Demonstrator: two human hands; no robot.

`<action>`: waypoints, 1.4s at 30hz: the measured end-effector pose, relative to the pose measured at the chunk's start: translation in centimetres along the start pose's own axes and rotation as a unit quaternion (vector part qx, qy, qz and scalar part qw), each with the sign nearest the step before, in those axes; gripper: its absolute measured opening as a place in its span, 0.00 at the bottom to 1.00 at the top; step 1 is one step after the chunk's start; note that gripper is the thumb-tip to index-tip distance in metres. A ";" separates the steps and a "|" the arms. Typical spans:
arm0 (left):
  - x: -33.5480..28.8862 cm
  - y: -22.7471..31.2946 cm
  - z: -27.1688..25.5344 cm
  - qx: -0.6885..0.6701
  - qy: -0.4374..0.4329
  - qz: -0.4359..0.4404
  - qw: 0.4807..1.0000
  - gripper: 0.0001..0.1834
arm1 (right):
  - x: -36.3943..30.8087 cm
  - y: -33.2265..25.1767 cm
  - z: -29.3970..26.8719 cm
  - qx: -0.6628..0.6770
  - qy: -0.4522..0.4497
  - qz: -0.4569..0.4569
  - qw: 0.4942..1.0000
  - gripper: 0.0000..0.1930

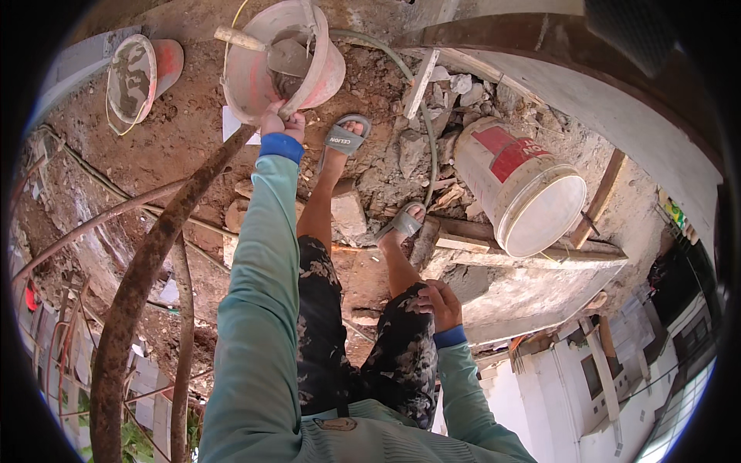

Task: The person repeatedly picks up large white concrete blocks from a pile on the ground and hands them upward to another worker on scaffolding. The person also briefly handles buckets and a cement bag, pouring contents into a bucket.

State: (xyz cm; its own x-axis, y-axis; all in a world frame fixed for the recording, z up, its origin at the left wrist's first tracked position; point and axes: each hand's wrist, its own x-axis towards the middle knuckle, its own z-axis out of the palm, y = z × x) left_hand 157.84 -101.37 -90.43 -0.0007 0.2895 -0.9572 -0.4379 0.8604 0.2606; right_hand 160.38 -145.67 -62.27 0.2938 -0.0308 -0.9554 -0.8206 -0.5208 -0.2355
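Observation:
At the top, my left hand point(282, 122) is closed on the near rim of a large, mortar-smeared red bucket point(330, 77), which is tipped so its inside shows. In that bucket lies a trowel point(289, 58) with a wooden handle pointing left, and wet grey mortar is at the bottom. A second handle or strap crosses the far rim; its kind is unclear. Lower right, my right hand point(443, 306) rests on my right knee over the dark patterned shorts, fingers loosely bent and apart, holding nothing visible.
A smaller mortar-coated bucket point(147, 73) stands upper left. A white lidded pail point(517, 185) leans right, beside timber boards point(532, 258) and rubble. A hose point(426, 116) runs down past my feet. Rusty bent poles point(147, 285) rise close by my left arm.

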 end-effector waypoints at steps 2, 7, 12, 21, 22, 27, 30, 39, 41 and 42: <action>-4.2 -3.9 -4.4 0.033 -0.003 -0.011 0.999 0.03 | 0.7 2.5 -2.7 0.003 0.012 -0.009 1.000 0.16; -13.4 -15.0 -12.6 0.074 0.088 -0.056 0.992 0.08 | 3.8 4.7 -10.3 0.054 0.081 -0.033 0.995 0.15; -17.0 -22.2 -21.1 0.206 0.095 -0.045 0.973 0.12 | 9.6 6.4 -20.8 0.050 0.203 -0.100 0.973 0.24; -11.9 -23.0 -21.2 0.531 -0.001 0.110 0.840 0.23 | 19.1 1.8 -32.1 0.120 0.251 -0.057 0.959 0.49; -10.0 -22.1 -21.3 0.543 -0.039 0.150 0.825 0.24 | 20.2 1.1 -33.0 0.162 0.199 -0.062 0.965 0.47; -4.8 -14.9 -19.9 0.710 -0.081 0.115 0.690 0.33 | 24.6 -1.1 -32.2 0.290 0.156 -0.128 0.936 0.33; -4.9 -16.2 -18.1 0.802 -0.037 0.210 0.557 0.36 | 27.1 1.9 -34.6 0.269 0.226 -0.149 0.924 0.25; -22.3 -28.9 -8.8 0.547 -0.259 0.022 0.796 0.47 | 19.1 -3.8 -27.6 0.209 0.167 -0.221 0.938 0.16; -24.3 -32.0 -6.1 0.510 -0.243 -0.001 0.825 0.52 | 17.3 -7.5 -25.9 0.203 0.145 -0.236 0.939 0.15; -24.6 -33.4 -5.0 0.480 -0.220 -0.016 0.849 0.53 | 16.5 -8.6 -25.5 0.198 0.137 -0.243 0.940 0.15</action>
State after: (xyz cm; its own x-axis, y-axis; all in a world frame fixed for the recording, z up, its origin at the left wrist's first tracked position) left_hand 168.03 -139.34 -76.18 0.4257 0.2065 -0.8810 0.5028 0.7555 0.4201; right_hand 184.80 -163.43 -71.50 0.7512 -0.1195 -0.6491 -0.6596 -0.1729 -0.7315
